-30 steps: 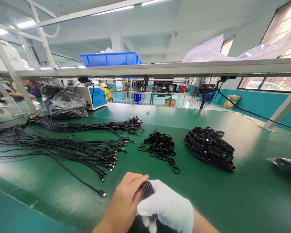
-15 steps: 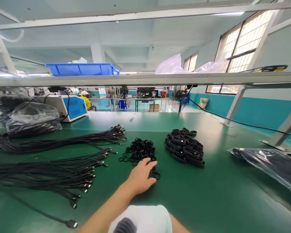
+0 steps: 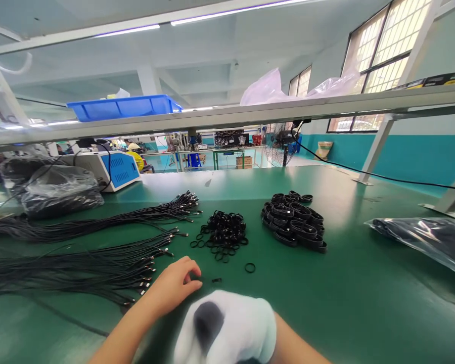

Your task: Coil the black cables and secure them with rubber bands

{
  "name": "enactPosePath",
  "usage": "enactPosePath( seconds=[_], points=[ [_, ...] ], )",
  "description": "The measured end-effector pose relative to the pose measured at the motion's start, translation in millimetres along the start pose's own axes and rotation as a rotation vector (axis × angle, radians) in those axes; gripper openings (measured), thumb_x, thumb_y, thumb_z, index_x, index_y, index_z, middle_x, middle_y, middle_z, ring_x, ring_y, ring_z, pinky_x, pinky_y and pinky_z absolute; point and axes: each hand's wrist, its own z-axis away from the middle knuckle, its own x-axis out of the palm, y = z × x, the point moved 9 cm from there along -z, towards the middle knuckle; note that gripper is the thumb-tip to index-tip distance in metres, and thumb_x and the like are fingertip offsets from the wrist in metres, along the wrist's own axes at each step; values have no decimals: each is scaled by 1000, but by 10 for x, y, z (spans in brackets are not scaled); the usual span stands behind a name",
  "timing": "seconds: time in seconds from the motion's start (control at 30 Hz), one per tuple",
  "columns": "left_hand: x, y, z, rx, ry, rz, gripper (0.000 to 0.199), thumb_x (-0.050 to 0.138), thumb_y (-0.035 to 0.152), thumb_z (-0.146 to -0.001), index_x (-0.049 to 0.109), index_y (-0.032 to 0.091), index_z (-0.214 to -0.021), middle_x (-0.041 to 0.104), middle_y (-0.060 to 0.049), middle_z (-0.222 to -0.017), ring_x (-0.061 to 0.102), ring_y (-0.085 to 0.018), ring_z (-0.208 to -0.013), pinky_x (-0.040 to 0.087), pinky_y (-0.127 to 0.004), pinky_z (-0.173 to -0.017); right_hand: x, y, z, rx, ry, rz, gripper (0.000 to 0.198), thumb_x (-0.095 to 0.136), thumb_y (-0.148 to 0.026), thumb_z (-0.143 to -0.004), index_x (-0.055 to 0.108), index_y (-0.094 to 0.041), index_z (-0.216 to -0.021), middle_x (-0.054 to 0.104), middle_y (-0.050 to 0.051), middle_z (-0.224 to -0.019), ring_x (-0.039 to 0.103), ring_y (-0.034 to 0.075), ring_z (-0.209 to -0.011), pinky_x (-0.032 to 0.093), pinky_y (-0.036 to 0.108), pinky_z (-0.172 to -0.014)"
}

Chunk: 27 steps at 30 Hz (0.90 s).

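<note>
My left hand [image 3: 176,284] is bare and hovers above the green table, its thumb and curled fingers apart with nothing visible between them. Just right of its fingertips lies a small black piece [image 3: 217,279], too small to make out. A heap of small black rings [image 3: 225,230] sits beyond it, and a single black ring [image 3: 250,268] lies apart. In a white glove, my right hand [image 3: 238,323] is closed near the front edge of view. It grips what looks like a coiled black cable [image 3: 208,321], blurred and mostly hidden by the glove.
Straight black cables with metal plugs [image 3: 147,263] lie in bundles at the left. Coiled cables [image 3: 293,222] are piled right of the rings. Plastic-wrapped goods [image 3: 424,242] lie far right. A blue-and-white machine [image 3: 119,169] stands behind; a shelf [image 3: 212,117] crosses above the table.
My left hand has moved left and back from the front of the ring heap, uncovering the separate ring and the small black piece. My gloved right hand has risen further into view.
</note>
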Motion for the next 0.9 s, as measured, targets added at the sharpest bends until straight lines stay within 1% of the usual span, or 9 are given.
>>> enactPosePath(
  seconds=[0.07,0.17,0.23,0.37,0.5,0.67,0.73,0.8,0.9],
  points=[
    [-85,-118,57,-64,54,21,15,49,27,-78,61,21,-84,57,1,-77,56,-17,-68,38,-26,-60,-191,-232,98,-175,113,-53,59,79,-43,-53,55,-11,-96,64,5,-77,63,18,-63,49,28,-51],
    [-152,-173,86,-110,113,68,13,49,25,-77,61,22,-81,60,0,-79,55,-17,-71,37,-26,-62,-645,-571,450,-492,501,-116,49,75,-41,-59,55,-15,-95,64,5,-78,64,19,-65,47,26,-50],
    [-135,-139,78,-115,131,114,12,48,23,-78,60,21,-79,62,0,-80,55,-17,-73,38,-26,-64,-836,-617,622,-554,677,-163,43,74,-39,-62,55,-18,-95,63,4,-79,62,16,-69,45,25,-54],
    [81,47,53,-74,109,214,8,50,21,-76,58,21,-78,61,1,-77,55,-16,-72,39,-25,-64,-966,-506,603,-454,817,-167,43,76,-33,-61,52,-17,-93,60,3,-76,61,17,-71,44,27,-57],
    [316,217,64,-14,64,297,5,58,18,-70,56,22,-72,59,1,-79,54,-18,-77,39,-26,-69,-923,-418,457,-334,862,-85,45,75,-27,-60,49,-15,-94,59,2,-79,63,18,-73,46,27,-56],
    [215,177,123,-62,70,462,13,41,25,-82,45,21,-71,49,2,-67,48,-15,-65,38,-25,-61,-897,-416,423,-267,996,59,42,69,-25,-63,47,-13,-96,55,-1,-63,60,16,-62,43,25,-49],
    [192,181,179,-95,44,680,16,37,29,-85,42,20,-73,45,4,-63,43,-12,-58,37,-23,-57,-891,-432,427,-281,1059,113,40,66,-22,-63,46,-13,-97,56,0,-69,59,14,-59,43,24,-48],
    [237,205,237,-143,20,986,16,43,32,-83,42,19,-72,43,5,-62,40,-10,-55,35,-21,-55,-865,-426,396,-276,1083,174,40,61,-17,-61,46,-15,-98,57,0,-76,56,12,-56,41,24,-47],
    [347,226,288,-198,33,1277,22,55,34,-77,45,18,-68,45,4,-61,39,-9,-55,33,-21,-53,-827,-377,341,-220,1116,323,36,53,-15,-61,47,-17,-96,51,-5,-63,45,8,-46,36,23,-44]
  ],
)
